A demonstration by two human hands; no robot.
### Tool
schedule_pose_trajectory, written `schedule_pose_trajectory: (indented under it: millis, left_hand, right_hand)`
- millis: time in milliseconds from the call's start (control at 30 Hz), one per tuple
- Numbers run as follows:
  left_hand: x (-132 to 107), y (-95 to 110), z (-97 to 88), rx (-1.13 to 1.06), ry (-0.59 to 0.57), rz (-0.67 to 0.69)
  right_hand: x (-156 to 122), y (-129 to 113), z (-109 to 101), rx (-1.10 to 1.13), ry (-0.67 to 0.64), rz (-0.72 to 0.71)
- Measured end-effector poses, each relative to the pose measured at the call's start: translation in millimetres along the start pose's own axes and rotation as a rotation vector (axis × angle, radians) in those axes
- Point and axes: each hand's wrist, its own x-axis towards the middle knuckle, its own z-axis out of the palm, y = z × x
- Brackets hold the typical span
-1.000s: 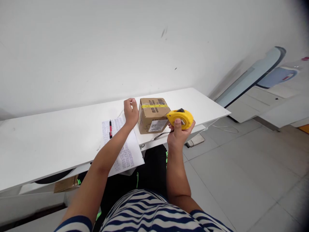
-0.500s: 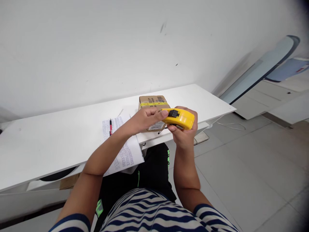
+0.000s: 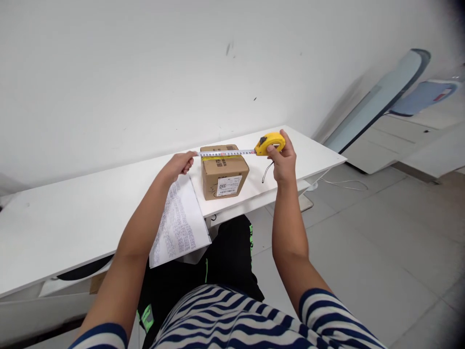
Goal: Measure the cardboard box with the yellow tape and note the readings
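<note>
My right hand point(image 3: 285, 160) is closed round a yellow tape measure point(image 3: 271, 143), its black strap dangling below. The white blade point(image 3: 232, 153) is drawn out leftward across the top of a brown cardboard box point(image 3: 225, 169). At the blade's free end, my left hand point(image 3: 180, 165) pinches the tip, just left of the box. Whether the blade touches the box top, I cannot tell. Yellow tape runs over the box, and a white label point(image 3: 228, 185) is stuck on its front.
Handwritten paper point(image 3: 178, 225) overhangs the front edge of the white table point(image 3: 90, 208), under my left forearm. A pale wall point(image 3: 163, 72) rises behind. To the right, a long glassy panel point(image 3: 378, 102) leans near a blue object point(image 3: 421, 97).
The blade has been pulled out of the tape measure. My left hand has moved left and my right hand slightly right and up, uncovering the box. The red-and-black pen is now out of sight.
</note>
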Motion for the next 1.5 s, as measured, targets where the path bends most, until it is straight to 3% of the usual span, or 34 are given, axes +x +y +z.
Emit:
schedule_pose_trajectory:
  millis: [100,267,467,633,800,833,900,967,1067,1167,1267,1400,1500]
  left_hand:
    - [4,-9,15.0,0.104,-0.1,-0.011]
    - [8,-11,30.5,0.191,-0.062,0.027]
    - [9,-11,26.0,0.165,-0.085,0.1]
    - [3,-5,12.8,0.106,-0.044,0.199]
    - [-39,-16,-8.9,0.104,-0.05,0.332]
    - [-52,-23,-10.4,0.128,-0.077,0.314]
    - [-81,-41,-8.7,0.167,-0.194,0.223]
    - [-108,-60,-3.1,0.183,-0.323,0.137]
    - [-133,-85,1.0,0.27,-0.349,0.138]
    - [-129,-100,-12.9,0.223,-0.153,0.141]
    - [-101,-103,-38.1,-0.155,0.076,0.14]
    - [-54,-99,-65.2,-0.747,0.051,0.142]
    - [-23,-112,-83.3,-1.08,0.142,0.077]
  right_hand:
    - [-11,7,10,0.018,-0.092,-0.021]
    - [-25,11,19,0.018,-0.15,-0.051]
    - [-22,15,14,0.004,-0.165,-0.069]
    - [-27,4,13,-0.008,-0.081,-0.127]
    - [-84,-34,-18,-0.041,-0.043,-0.272]
    - [-102,-43,-25,-0.037,-0.088,-0.28]
    - [-140,-60,-31,-0.062,-0.32,-0.261]
    - [-173,-72,-23,-0.063,-0.482,-0.24]
    - [-202,-78,14,-0.097,-0.61,-0.265]
    - [-201,-72,73,-0.118,-0.688,-0.333]
    - [-184,-64,143,-0.247,-0.728,-0.306]
    - [-166,-59,236,-0.395,-0.781,-0.364]
    - [-164,-56,281,-0.566,-0.908,-0.387]
